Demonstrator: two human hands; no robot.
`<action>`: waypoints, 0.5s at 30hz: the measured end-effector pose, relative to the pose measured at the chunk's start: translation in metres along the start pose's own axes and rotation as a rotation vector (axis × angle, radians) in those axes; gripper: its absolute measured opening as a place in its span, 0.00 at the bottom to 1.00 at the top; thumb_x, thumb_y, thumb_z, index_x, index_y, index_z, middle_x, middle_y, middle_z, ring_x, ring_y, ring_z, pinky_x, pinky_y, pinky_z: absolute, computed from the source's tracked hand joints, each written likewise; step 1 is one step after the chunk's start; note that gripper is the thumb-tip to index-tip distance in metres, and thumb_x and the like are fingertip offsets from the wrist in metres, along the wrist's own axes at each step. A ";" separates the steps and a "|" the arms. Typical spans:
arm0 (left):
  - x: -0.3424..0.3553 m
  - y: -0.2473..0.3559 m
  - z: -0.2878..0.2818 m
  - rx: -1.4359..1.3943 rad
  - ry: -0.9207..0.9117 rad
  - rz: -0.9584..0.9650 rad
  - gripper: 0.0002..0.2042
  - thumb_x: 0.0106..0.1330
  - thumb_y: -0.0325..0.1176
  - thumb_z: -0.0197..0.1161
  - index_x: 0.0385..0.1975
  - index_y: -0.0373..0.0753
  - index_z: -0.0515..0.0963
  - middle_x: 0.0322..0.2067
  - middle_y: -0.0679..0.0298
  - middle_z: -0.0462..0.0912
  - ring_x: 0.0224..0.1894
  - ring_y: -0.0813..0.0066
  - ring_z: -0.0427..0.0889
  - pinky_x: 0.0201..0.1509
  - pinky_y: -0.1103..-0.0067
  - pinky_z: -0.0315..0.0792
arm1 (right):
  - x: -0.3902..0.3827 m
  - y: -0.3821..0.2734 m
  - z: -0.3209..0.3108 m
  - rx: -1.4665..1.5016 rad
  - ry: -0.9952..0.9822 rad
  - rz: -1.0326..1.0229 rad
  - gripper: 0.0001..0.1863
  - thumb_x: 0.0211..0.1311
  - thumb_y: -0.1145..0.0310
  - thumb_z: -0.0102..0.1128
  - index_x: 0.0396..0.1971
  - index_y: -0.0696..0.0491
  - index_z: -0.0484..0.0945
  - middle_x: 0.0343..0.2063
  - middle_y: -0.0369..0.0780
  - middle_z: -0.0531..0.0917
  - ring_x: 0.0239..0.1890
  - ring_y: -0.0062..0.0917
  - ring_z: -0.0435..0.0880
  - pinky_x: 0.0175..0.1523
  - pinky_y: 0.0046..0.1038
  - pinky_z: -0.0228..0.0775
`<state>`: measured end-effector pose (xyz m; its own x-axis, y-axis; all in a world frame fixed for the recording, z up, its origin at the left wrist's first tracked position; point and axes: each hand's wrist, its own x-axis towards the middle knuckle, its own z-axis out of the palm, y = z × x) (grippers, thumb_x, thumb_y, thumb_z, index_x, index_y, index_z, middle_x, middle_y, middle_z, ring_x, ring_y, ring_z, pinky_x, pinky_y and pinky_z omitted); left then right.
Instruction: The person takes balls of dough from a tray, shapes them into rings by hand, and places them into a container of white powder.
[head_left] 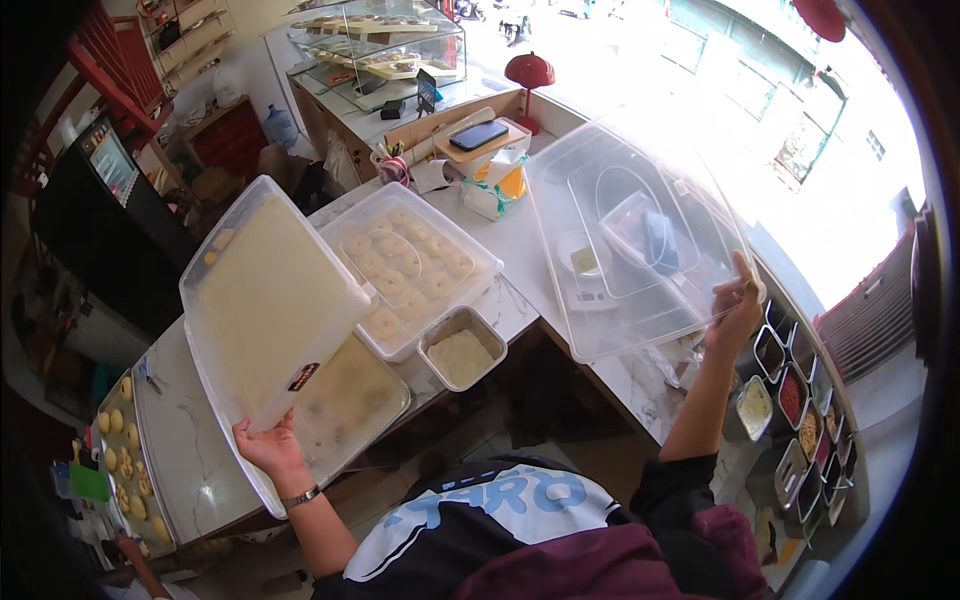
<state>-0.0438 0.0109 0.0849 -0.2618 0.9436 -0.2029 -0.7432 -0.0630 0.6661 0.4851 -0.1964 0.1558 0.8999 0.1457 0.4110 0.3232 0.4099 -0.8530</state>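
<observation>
My left hand (272, 448) grips the near edge of a large translucent plastic box (270, 290), which is tilted up. Its broad pale, floury-looking face shows toward me. Beneath it lies a flour-dusted tray (350, 405). Raised at the right, a big clear plastic lid (560, 290) is held by its right edge in my right hand (738, 305). Through the lid a kitchen scale (588, 290) shows on the counter. Between my hands stands a second plastic box (488, 270) with rows of ring-shaped dough pieces. In front of it sits a small tub of flour (462, 358).
A phone (478, 135), a red lamp (530, 72) and a glass display case (440, 50) stand at the back. Metal topping bins (790, 390) line the right. At far left, another person's hand (130, 550) is beside a tray of dough pieces (150, 490).
</observation>
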 end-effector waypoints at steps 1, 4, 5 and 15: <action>-0.004 0.007 -0.006 0.009 0.023 0.012 0.25 0.53 0.40 0.48 0.51 0.37 0.64 0.47 0.57 0.72 0.47 0.58 0.74 0.42 0.64 0.74 | -0.009 0.009 0.002 -0.013 0.004 -0.013 0.23 0.62 0.59 0.41 0.45 0.63 0.73 0.09 0.32 0.70 0.09 0.07 0.54 0.15 0.12 0.41; -0.017 0.017 -0.015 0.005 0.077 0.045 0.25 0.54 0.40 0.49 0.52 0.39 0.64 0.49 0.58 0.71 0.49 0.58 0.73 0.44 0.64 0.74 | -0.033 0.046 0.000 -0.140 -0.035 -0.057 0.21 0.65 0.62 0.39 0.44 0.64 0.73 0.09 0.31 0.69 0.09 0.07 0.55 0.16 0.12 0.43; -0.025 0.017 -0.013 -0.012 0.081 0.060 0.25 0.54 0.40 0.49 0.52 0.39 0.64 0.49 0.58 0.71 0.49 0.58 0.73 0.44 0.64 0.74 | -0.040 0.057 -0.002 -0.161 -0.041 -0.053 0.21 0.65 0.62 0.38 0.44 0.64 0.73 0.09 0.31 0.69 0.09 0.07 0.55 0.16 0.12 0.43; -0.101 0.030 -0.038 -0.018 0.239 0.124 0.25 0.54 0.42 0.50 0.53 0.39 0.63 0.51 0.59 0.69 0.50 0.60 0.71 0.44 0.65 0.73 | -0.037 0.120 0.004 -0.103 -0.205 0.060 0.17 0.65 0.64 0.42 0.45 0.59 0.74 0.13 0.31 0.73 0.11 0.07 0.58 0.15 0.12 0.47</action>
<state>-0.0629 -0.0988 0.0975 -0.4879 0.8249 -0.2854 -0.7064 -0.1811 0.6842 0.4898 -0.1489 0.0397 0.8438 0.3511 0.4060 0.3080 0.3027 -0.9019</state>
